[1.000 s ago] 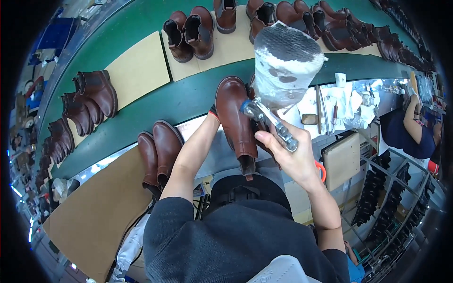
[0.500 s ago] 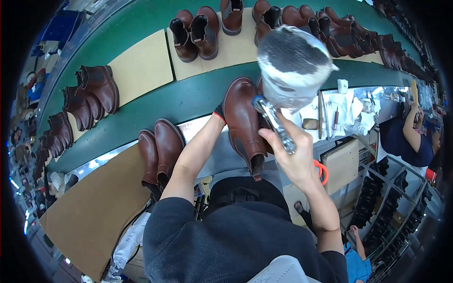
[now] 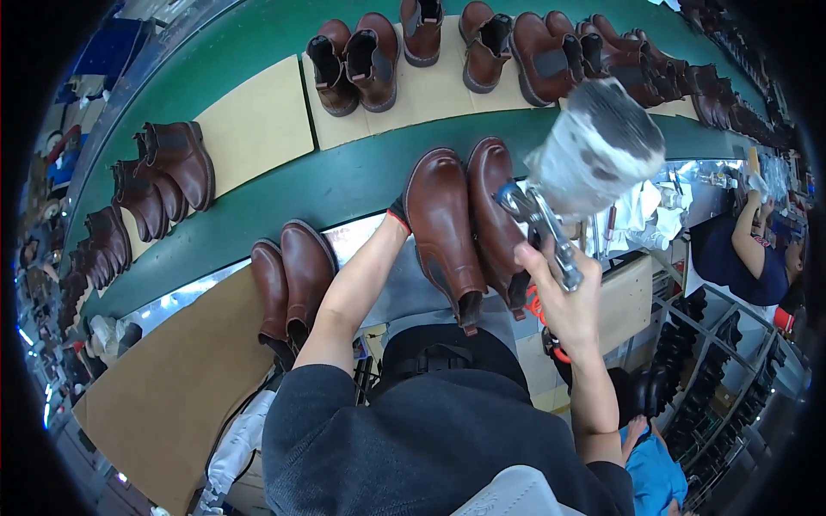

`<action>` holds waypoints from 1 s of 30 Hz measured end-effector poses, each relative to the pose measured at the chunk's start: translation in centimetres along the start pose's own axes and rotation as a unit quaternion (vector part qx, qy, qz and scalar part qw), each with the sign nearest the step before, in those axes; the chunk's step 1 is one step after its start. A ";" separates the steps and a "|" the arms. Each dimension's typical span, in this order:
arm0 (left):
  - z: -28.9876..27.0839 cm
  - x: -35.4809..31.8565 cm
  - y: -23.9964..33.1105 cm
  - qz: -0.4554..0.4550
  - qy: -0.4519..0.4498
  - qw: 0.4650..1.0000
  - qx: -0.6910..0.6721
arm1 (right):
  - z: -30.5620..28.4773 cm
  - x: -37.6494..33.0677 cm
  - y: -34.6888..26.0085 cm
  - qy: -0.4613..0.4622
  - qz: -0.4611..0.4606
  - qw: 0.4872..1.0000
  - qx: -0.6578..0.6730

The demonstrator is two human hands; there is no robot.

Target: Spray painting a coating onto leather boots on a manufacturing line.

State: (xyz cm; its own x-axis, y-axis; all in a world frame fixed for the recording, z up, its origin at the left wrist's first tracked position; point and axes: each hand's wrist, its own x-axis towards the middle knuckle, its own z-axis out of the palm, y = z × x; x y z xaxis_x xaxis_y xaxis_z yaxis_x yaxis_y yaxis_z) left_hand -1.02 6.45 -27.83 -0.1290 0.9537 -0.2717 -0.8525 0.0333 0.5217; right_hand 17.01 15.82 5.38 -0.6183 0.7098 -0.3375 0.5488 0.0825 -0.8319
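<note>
**Brown leather ankle boots (image 3: 443, 228) facing a close, top-heavy spray gun (image 3: 555, 241)**

The two boots are lying side by side in front of the person's body, their toes pointing away and overlapping the near part of the long green worktop (image 3: 361, 168) in view, their openings facing the lap. The left hand (image 3: 398, 210), wearing a dark glove with a red cuff, is mostly hiding behind them; whether its grip is clamping on anything, I cannot tell. The bare right hand (image 3: 570, 297) is keeping its grip closed around the shiny metal gun, which is carrying a bulky cup wrapped in whitish plastic (image 3: 594, 163).

The blue-ringed nozzle is sitting so near the right-hand boot that a small drift of either hand could be scuffing the leather. The cup's weight could be tipping the gun, and a poor seal could be letting drips fall. The red coiled hose (image 3: 534, 303) hanging by the wrist could be snagging and jerking the aim.
</note>
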 end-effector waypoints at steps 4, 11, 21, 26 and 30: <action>-1.2 -0.1 -0.2 -0.082 0.081 0.990 -0.085 | -1.0 -1.6 1.4 0.010 0.003 1.000 0.026; -2.8 0.9 -1.7 -0.028 0.024 0.996 -0.078 | -1.7 -1.8 0.8 0.058 0.017 0.998 -0.023; -0.4 1.1 0.0 -0.092 0.148 0.969 -0.174 | -2.2 -0.9 1.4 0.021 -0.033 0.997 -0.066; 1.9 0.4 1.3 -0.031 0.003 0.992 -0.125 | -1.4 0.2 0.1 -0.032 -0.035 0.997 -0.055; 2.9 -0.2 1.7 0.034 -0.140 0.987 -0.075 | -1.4 1.4 0.5 -0.016 -0.046 0.998 -0.049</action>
State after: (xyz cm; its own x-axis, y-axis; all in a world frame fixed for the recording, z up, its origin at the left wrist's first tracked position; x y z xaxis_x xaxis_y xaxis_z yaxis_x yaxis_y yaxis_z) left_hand -1.00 7.20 -24.53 -0.0621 0.9981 0.0046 -0.9147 -0.0588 0.3997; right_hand 17.27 17.82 5.10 -0.6850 0.6741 -0.2763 0.5402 0.2155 -0.8135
